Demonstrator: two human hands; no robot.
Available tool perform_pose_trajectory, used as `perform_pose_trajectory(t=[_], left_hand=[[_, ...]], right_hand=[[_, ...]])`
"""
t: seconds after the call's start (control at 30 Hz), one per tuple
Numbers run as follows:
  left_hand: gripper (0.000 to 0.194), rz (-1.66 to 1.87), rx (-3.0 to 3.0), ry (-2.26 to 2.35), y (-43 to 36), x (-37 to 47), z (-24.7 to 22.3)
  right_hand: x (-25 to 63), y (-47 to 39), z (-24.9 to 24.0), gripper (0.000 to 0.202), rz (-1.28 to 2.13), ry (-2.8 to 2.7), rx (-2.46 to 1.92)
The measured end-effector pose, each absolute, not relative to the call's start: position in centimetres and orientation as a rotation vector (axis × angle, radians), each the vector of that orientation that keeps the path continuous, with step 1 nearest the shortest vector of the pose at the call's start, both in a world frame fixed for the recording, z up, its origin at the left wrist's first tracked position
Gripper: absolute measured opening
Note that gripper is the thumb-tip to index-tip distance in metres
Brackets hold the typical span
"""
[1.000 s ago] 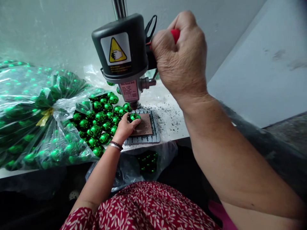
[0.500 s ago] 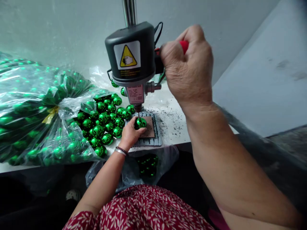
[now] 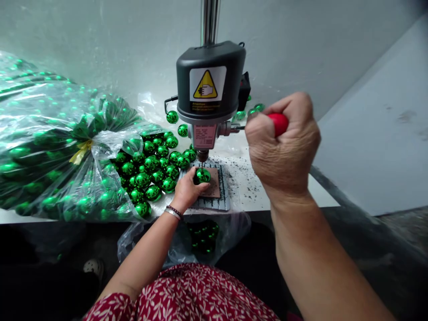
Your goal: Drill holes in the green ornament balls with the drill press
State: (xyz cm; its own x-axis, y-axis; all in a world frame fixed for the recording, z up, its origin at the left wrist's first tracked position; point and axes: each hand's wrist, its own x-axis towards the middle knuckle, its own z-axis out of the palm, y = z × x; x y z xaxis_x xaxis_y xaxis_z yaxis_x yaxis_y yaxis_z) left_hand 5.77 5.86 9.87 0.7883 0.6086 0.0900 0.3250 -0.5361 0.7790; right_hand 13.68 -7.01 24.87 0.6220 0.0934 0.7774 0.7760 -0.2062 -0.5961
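Note:
My left hand point(image 3: 189, 187) pinches a shiny green ball point(image 3: 202, 176) between thumb and fingers. The ball rests on a brown square pad point(image 3: 214, 187) over the grey slotted base plate point(image 3: 223, 204). Directly above stands the black drill press point(image 3: 210, 84), its thin bit point(image 3: 202, 164) reaching down to the top of the ball; whether it has gone in, I cannot tell. On the right, my right hand point(image 3: 284, 142) is wrapped around the red knob point(image 3: 279, 124) of the feed lever.
Many loose green balls point(image 3: 152, 167) lie left of the base, beside a tied clear bag point(image 3: 67, 165) full of more. Dark shavings point(image 3: 249, 185) litter the white table point(image 3: 321, 196). Below its front edge hangs an open plastic bag point(image 3: 230, 232) with green balls inside.
My right hand has pulled the red-knobbed lever downward. My left hand still holds the ball beneath the bit. The whole view has shifted slightly.

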Motion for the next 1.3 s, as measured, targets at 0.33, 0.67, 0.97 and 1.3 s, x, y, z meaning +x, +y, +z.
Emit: perform_pose_trajectory(t=[0.33,0.67,0.97,1.3], left_hand=[[0.064,0.465,2.132,0.679,5.9,5.8,9.7],[0.066,0.367,2.171,0.739,5.6,5.7,10.0],[0.061,0.386,2.171,0.724,5.5,5.5,9.9],[0.050,0.464,2.149,0.719,5.2,5.4,9.8]], right_hand=[[13.3,-7.3,23.6,0.014,-0.838,-0.780,-1.664],[12.8,-7.2,21.9,0.020,-0.922,-0.692,-1.711],[12.5,-7.5,18.6,0.016,-1.041,-0.757,-1.673],[13.5,-6.9,22.2,0.025,-0.936,-0.720,-1.679]])
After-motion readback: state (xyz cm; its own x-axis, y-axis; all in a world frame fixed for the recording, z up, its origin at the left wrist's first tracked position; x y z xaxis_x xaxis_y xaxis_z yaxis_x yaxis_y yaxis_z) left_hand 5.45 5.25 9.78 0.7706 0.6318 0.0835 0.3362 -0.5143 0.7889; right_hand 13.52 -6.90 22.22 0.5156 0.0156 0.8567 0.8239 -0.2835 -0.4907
